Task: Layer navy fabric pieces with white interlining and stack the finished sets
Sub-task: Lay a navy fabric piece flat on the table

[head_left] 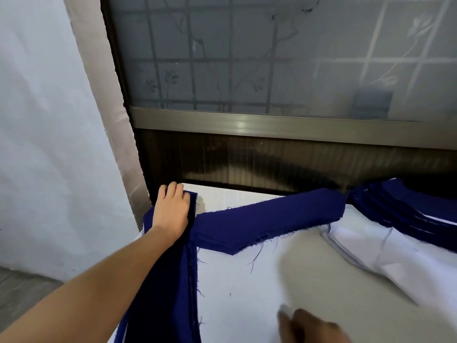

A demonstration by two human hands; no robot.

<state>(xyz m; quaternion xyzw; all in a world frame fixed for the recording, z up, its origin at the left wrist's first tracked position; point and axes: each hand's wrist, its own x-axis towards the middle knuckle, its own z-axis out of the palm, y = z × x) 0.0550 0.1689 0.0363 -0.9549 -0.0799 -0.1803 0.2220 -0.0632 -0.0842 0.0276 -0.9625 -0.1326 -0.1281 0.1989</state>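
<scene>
A long navy fabric strip (170, 280) runs along the left edge of the white table (247, 288). My left hand (173, 209) lies flat on its far end, fingers straight, pressing it down. A second navy piece (267, 221), frayed at the edges, stretches from that corner toward the right. White interlining pieces (385, 251) lie at the right. My right hand (311, 325) is blurred at the bottom edge, low over the table; I cannot tell whether it holds anything.
A stack of navy pieces with white layers between them (405, 211) sits at the far right. A frosted window with a metal sill (247, 125) rises right behind the table. A white wall (49, 144) and the floor lie beyond the table's left edge.
</scene>
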